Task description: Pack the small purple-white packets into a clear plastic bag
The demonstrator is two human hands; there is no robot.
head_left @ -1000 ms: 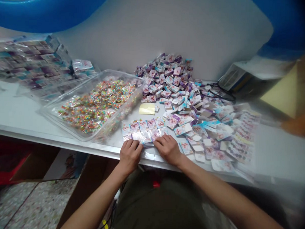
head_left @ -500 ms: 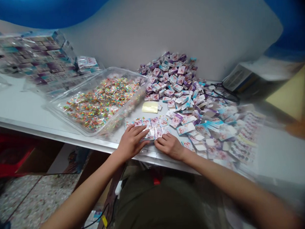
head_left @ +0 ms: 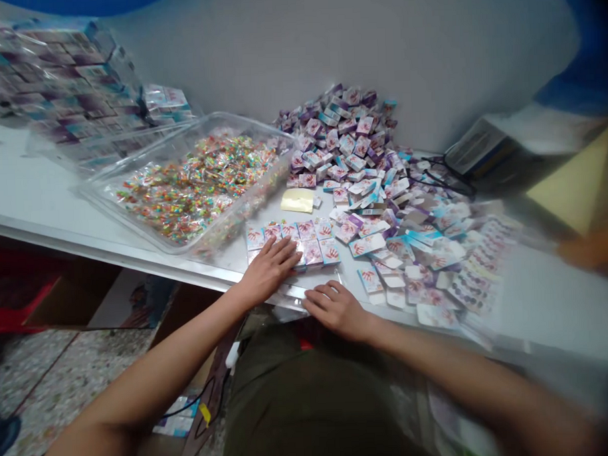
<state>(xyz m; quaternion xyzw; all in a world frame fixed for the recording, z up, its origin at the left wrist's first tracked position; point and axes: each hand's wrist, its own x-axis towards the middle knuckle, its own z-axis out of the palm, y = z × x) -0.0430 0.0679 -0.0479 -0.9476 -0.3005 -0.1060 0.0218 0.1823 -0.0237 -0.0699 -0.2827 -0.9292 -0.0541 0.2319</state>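
My left hand (head_left: 268, 269) lies flat with fingers spread on a clear plastic bag (head_left: 297, 248) that holds two rows of small purple and white boxes, near the table's front edge. My right hand (head_left: 337, 308) rests at the bag's open near end, fingers curled down on the clear film (head_left: 306, 291). Whether the right hand pinches the film I cannot make out. To the right of the bag lie several loose flat cards (head_left: 415, 264) and boxes.
A clear tray (head_left: 149, 223) full of colourful wrapped sweets stands to the left of the bag. A big heap of small boxes (head_left: 345, 140) is piled against the wall. Packed bags (head_left: 54, 77) are stacked at far left. A yellow pad (head_left: 297, 200) lies mid-table; cardboard (head_left: 566, 185) sits at right.
My left hand went from curled at the bag's edge to flat on top of the boxes. My right hand drew back toward the table edge along the film.
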